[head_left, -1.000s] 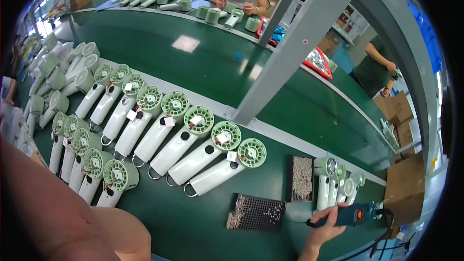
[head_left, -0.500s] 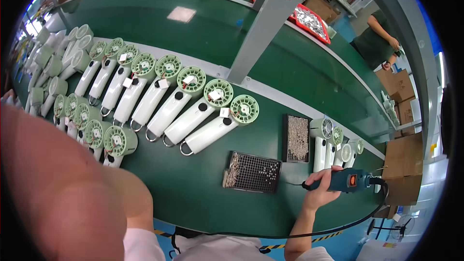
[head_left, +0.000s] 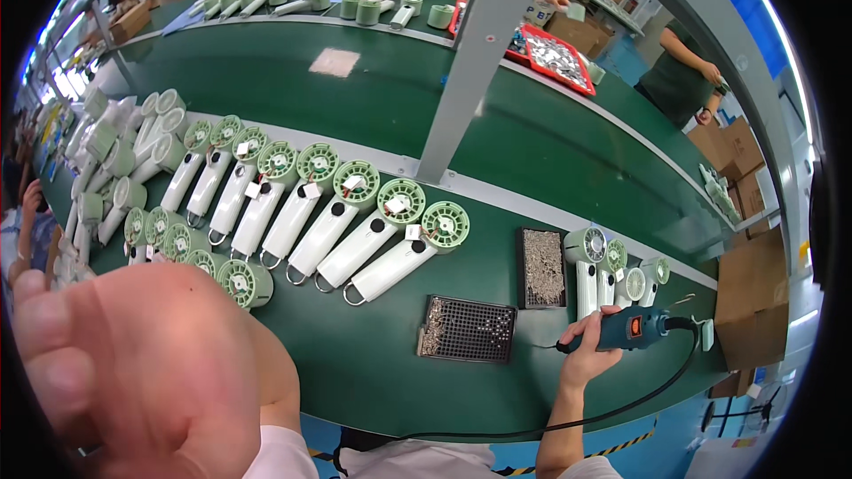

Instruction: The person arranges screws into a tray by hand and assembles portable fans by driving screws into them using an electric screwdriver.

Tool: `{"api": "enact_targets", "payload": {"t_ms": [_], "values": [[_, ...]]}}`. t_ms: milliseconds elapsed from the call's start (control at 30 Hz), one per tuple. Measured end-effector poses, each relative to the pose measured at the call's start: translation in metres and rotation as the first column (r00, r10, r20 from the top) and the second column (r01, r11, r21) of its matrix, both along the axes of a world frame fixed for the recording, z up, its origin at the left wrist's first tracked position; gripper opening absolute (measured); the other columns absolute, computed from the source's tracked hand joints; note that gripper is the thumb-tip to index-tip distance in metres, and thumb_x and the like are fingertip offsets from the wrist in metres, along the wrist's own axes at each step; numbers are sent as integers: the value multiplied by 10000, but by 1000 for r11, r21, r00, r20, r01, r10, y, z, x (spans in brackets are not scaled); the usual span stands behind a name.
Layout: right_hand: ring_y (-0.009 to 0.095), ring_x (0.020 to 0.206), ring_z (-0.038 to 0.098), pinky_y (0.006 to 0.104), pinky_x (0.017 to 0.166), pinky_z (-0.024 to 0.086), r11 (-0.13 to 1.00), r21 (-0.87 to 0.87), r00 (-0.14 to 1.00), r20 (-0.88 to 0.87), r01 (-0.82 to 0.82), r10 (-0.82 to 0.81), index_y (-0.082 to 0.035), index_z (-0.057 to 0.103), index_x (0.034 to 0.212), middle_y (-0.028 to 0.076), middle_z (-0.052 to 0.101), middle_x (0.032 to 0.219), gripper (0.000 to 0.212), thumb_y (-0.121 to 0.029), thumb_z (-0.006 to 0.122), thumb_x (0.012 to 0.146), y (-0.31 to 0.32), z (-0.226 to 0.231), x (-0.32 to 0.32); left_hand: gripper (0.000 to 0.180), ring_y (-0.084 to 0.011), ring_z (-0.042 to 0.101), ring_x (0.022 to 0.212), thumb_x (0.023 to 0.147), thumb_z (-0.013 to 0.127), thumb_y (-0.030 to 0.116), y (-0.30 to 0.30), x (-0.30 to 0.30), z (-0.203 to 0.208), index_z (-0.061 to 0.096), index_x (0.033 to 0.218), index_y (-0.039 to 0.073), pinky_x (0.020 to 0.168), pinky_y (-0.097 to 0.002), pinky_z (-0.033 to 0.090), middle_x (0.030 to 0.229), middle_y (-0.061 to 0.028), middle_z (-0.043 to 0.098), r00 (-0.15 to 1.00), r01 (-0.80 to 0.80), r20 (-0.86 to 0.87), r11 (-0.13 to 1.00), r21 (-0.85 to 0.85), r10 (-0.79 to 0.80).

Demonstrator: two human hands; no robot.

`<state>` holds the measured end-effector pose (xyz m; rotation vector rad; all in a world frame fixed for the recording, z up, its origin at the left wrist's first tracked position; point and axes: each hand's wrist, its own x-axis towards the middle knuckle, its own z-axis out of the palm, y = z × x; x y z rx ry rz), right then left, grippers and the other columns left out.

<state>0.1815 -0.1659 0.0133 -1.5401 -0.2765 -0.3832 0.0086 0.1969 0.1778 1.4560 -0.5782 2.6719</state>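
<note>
My right hand (head_left: 586, 355) is wrapped round a dark blue electric screwdriver (head_left: 628, 330). Its thin bit points left, towards a black perforated screw tray (head_left: 468, 330) with small screws gathered at its left side and scattered at its right. My left hand (head_left: 169, 364) looms large at the lower left, palm bare, fingers apart and loosely bent, holding nothing. Beyond it lies a row of white-handled handheld fans (head_left: 386, 268) with pale green round heads, loose wires and small white connectors. Part of a nearer group of green fan heads (head_left: 244, 284) is hidden behind this hand.
A second black tray (head_left: 522, 270) full of screws lies further back. More fans (head_left: 587, 288) stand at the right, by a cardboard box (head_left: 753, 302). A grey metal post (head_left: 461, 80) rises from the bench. Across it, co-workers sit near a red tray (head_left: 581, 82) of silvery parts.
My left hand has turned so that its palm and fingers show, and it has come lower in view. The view has shifted slightly. My right hand keeps the screwdriver beside the screw tray.
</note>
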Motion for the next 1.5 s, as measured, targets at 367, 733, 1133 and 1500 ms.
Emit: {"api": "enact_targets", "payload": {"t_ms": [367, 733, 1133, 1500], "values": [[118, 490, 524, 261, 478, 434, 1000, 20, 1000, 26, -4, 4, 24, 441, 1106, 53, 526, 685, 226, -9, 567, 921, -6, -1, 2, 223, -143, 483, 542, 716, 716, 220, -91, 83, 0, 603, 770, 34, 467, -250, 349, 730, -39, 543, 608, 376, -782, 917, 132, -136], [118, 452, 476, 266, 455, 408, 999, -28, 999, 50, 22, -21, 26, 432, 1104, 36, 472, 580, 184, -23, 518, 949, 3, 0, 2, 243, -112, 436, 525, 755, 717, 227, -121, 60, -10, 653, 866, 20, 435, -232, 278, 678, -14, 488, 511, 499, -806, 867, -6, -299], [122, 481, 524, 262, 485, 427, 1000, -16, 1000, 26, 7, -7, 28, 441, 1107, 55, 515, 676, 220, -9, 556, 924, 0, 0, 0, 215, -120, 415, 519, 794, 662, 247, -135, 48, -13, 628, 816, 36, 430, -250, 284, 628, 2, 409, 430, 540, -784, 823, -175, -448], [105, 522, 498, 223, 570, 390, 990, 66, 990, -81, 122, -117, -3, 469, 1162, 39, 522, 554, 213, -110, 504, 981, 40, 32, -19, 296, -142, 485, 511, 823, 671, 311, -134, 32, -9, 548, 692, 76, 420, -268, 350, 601, -5, 464, 271, 437, -786, 798, -414, -556]]}}
